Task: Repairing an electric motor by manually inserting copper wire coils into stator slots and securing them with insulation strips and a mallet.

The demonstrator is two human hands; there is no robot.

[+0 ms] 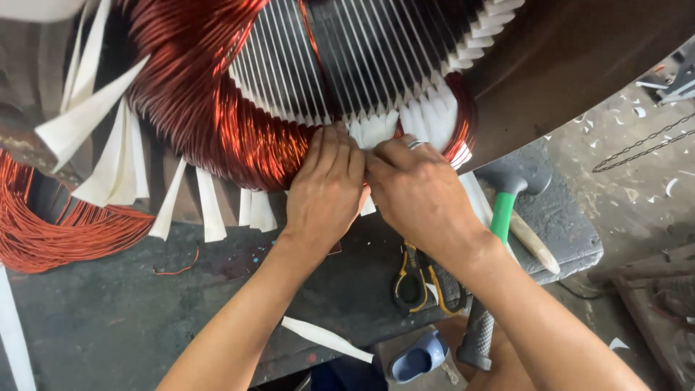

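Both the left hand [326, 185] and the right hand [416, 192] press closed fingers on white insulation paper [376, 130] at the stator's [376, 51] lower slots, where copper coils [210, 101] fill the left side and the right slots look unwound.

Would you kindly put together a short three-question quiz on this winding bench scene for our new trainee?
1. True or false: both hands, left hand and right hand, press at the copper winding.
2. Which tool lies beneath the right wrist: A) yellow-handled scissors, B) a saw, C) a drill?
3. Fill in: the mallet has a ____ handle section.

Key: 1 true; 2 A; 3 green.
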